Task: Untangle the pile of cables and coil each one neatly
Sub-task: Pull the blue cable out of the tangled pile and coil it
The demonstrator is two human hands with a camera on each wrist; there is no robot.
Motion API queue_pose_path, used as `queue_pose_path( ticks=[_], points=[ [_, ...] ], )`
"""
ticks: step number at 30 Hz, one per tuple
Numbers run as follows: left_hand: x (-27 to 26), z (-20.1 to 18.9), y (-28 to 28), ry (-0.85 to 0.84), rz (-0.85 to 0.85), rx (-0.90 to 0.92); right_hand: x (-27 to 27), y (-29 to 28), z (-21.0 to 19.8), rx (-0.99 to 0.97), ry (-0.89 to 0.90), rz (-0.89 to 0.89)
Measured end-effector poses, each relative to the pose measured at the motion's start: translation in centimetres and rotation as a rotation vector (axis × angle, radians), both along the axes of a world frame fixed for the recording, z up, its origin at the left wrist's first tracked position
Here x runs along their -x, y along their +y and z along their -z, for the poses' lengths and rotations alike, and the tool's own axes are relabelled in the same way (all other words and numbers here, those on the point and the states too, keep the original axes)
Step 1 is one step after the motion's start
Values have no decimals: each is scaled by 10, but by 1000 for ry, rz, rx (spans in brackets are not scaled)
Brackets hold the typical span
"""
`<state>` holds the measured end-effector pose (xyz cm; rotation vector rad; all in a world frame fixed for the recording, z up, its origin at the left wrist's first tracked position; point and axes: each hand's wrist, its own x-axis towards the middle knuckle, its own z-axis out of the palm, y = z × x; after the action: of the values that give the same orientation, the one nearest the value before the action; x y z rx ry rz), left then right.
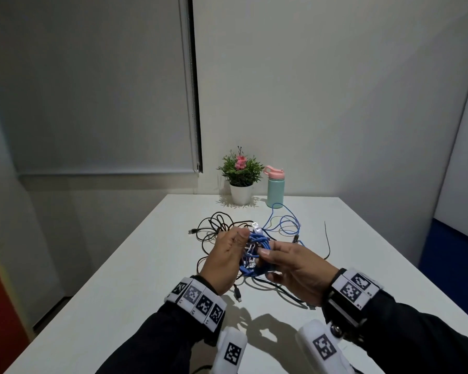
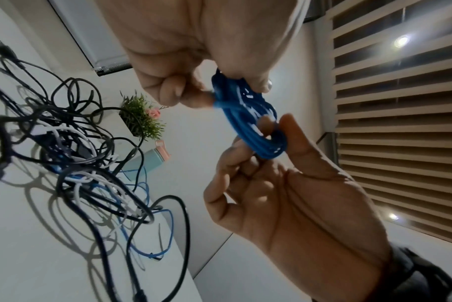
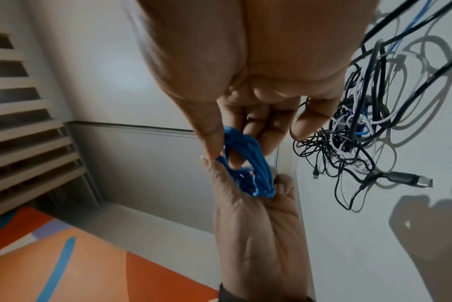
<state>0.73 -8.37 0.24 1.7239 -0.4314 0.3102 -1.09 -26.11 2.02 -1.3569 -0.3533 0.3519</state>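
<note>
White worktop (image 1: 119, 292) fills the lower half of the head view, its far edge running along the wall and its left edge dropping to the floor; bare surface lies left of the cable pile (image 1: 227, 233) and between the pile and the right edge. The pile, a tangle of black, white and blue leads, sits around the middle of the worktop, with a thin blue loop (image 1: 284, 222) spreading from it toward the far edge. Beyond the pile, at the far edge, a potted plant (image 1: 241, 179) stands just left of a mint bottle with a pink lid (image 1: 275, 187). Above the near side of the pile, both hands hold a small blue cable coil (image 2: 248, 120) clear of the surface. The left hand (image 1: 224, 257) pinches one end of the coil between thumb and curled fingers (image 2: 170, 90). The right hand (image 1: 295, 268) grips the other end, thumb on one side, fingers (image 3: 258, 126) curled on the other. A black USB plug (image 3: 410, 179) lies on the worktop just on the near side of the pile.
</note>
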Motion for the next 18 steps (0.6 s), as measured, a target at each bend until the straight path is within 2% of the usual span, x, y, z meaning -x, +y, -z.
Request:
queue_pose_path(
  ticks=[3, 7, 9, 12, 15, 18],
  points=[
    [-3, 6, -1, 56, 10, 31, -2, -3, 0, 12, 12, -50],
    [-3, 5, -6, 69, -44, 96, -4, 0, -2, 15, -27, -1],
    [-3, 0, -10, 119, -21, 209, -4, 2, -3, 5, -39, 21],
    [3, -7, -16, 288, 114, 473, -6, 4, -6, 2, -51, 47],
    [9, -13, -16, 424, 197, 659, -8, 5, -8, 142, -166, 99],
    [11, -14, -15, 472, 229, 725, -10, 1, -7, 370, -383, 181]
  ],
)
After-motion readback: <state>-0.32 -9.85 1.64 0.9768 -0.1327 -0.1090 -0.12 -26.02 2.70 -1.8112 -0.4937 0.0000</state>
